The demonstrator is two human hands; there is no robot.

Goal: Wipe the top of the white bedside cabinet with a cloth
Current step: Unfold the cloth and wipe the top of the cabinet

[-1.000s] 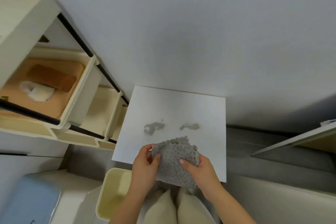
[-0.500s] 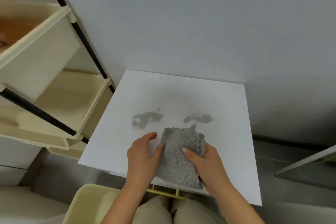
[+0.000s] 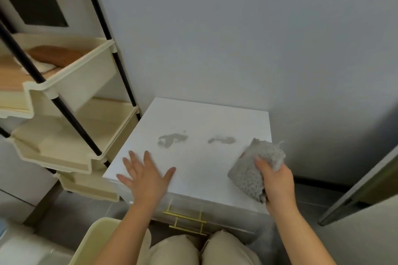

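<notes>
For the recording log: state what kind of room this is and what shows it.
Likely a bedroom or other home room: a low white cabinet with gold drawer handles stands against the wall, and a cream tiered storage rack with folded cloths stands beside it.

**One head camera, steep look down**

Single view, worn on the head, facing forward and down onto the cabinet [image 3: 204, 118] top at close range. Forearms [image 3: 120, 232] enter from the bottom edge. The right hand [image 3: 277, 180] gripping the cloth [image 3: 252, 170] sits lower right; left hand [image 3: 146, 176] lies well left of that grip, wall [image 3: 237, 38] above it, shelf rack [image 3: 71, 84] far left. Wide-angle bend at the edges.
</notes>
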